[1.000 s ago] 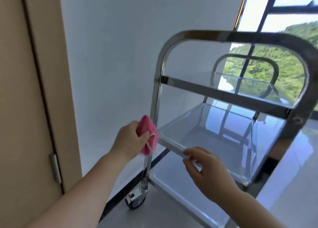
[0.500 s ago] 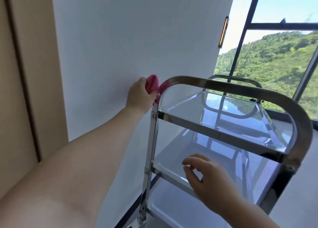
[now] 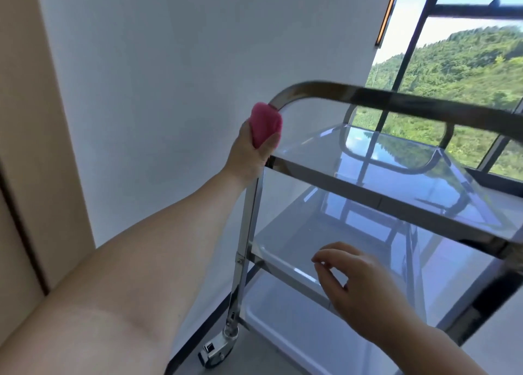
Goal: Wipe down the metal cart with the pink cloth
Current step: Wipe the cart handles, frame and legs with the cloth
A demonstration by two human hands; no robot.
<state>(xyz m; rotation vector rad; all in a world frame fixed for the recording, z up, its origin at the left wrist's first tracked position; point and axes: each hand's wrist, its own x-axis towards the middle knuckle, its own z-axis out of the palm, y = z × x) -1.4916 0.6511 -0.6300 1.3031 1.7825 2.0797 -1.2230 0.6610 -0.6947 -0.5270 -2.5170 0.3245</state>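
- My left hand (image 3: 249,151) grips the pink cloth (image 3: 265,125), bunched into a wad, fingers curled round it and round the cart's near-left upright.
- The cloth sits at the near-left corner of the metal cart (image 3: 368,193), pressed on the post just where the handle bar (image 3: 368,94) begins its bend, right above the top shelf's corner.
- My left arm stretches up from the lower left of the view to that corner.
- My right hand (image 3: 359,287) holds nothing; its fingers are loosely curled and spread, hovering by the near rim of the middle shelf (image 3: 285,272). I cannot tell whether the fingertips touch the rim.
- The cart has three shiny trays: the top shelf (image 3: 410,159) mirrors the window, the middle one lies beneath it, and the bottom shelf (image 3: 283,335) sits low by the floor.
- A caster wheel (image 3: 216,352) shows under the near-left post, standing on the grey floor (image 3: 254,366).
- The cart stands just beside a white wall (image 3: 184,63) on its left side.
- A beige door (image 3: 25,176) fills the left edge of the view.
- Beyond the cart's far end a dark-framed window (image 3: 452,63) shows green hills.
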